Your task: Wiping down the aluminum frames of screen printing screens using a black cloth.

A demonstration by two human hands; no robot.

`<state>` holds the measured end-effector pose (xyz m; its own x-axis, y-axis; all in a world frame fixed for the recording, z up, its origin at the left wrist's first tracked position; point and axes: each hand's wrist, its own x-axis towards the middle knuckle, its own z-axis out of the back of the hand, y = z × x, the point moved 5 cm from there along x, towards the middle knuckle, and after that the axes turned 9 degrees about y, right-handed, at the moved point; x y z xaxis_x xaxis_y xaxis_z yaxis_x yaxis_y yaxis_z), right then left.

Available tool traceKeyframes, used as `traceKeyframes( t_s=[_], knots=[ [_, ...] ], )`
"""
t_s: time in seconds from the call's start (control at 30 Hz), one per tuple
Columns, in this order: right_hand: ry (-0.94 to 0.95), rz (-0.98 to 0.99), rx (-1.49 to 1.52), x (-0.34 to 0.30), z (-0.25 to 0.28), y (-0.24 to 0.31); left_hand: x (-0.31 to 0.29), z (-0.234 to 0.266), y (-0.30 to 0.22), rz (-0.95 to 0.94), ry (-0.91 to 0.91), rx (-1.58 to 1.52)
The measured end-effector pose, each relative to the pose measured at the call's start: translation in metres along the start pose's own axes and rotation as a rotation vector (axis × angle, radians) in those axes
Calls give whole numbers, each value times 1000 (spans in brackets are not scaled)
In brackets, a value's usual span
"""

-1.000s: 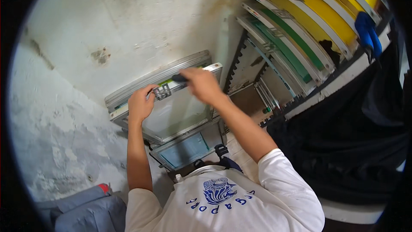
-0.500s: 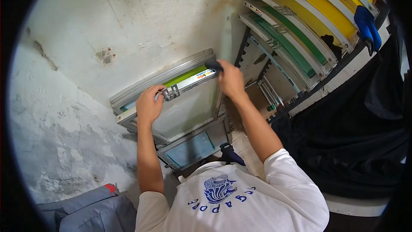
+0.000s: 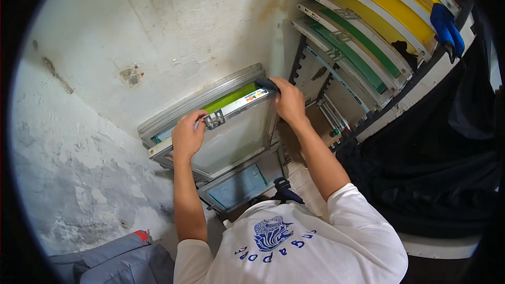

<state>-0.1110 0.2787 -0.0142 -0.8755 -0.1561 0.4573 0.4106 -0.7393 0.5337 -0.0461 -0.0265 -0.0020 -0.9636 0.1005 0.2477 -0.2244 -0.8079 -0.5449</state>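
Observation:
A white-and-silver screen printing frame (image 3: 236,105) with pale mesh stands tilted toward me in front of other frames at the wall. My left hand (image 3: 188,135) is closed over its top bar, left of a metal bracket (image 3: 214,120). My right hand (image 3: 290,101) is closed at the bar's right end, where a dark, soft-looking piece (image 3: 268,84) lies by the fingers. I cannot tell whether that piece is held or fixed there. Behind, a lime-green mesh (image 3: 230,98) shows in the gap before a silver frame (image 3: 205,93).
Below stands a lower frame with a light-blue panel (image 3: 239,186). At the right, a rack holds several yellow and green screens (image 3: 363,47), with a blue-handled item (image 3: 447,30) hanging off it. Black cloth (image 3: 426,163) drapes beneath. A grey jacket (image 3: 123,257) lies lower left.
The held frame's top has tipped away from the wall toward me and a little right. The gap behind it is wider, and more lime-green mesh shows. Both hands moved with it.

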Motion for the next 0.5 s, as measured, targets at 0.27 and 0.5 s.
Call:
traceKeyframes(
  t_s=[0.27, 0.5],
  knots=[
    [228, 136, 126, -30, -52, 88, -1, 3, -3, 18, 27, 53],
    [-11, 5, 13, -11, 16, -21, -6, -5, -12, -42, -41, 80]
  ],
)
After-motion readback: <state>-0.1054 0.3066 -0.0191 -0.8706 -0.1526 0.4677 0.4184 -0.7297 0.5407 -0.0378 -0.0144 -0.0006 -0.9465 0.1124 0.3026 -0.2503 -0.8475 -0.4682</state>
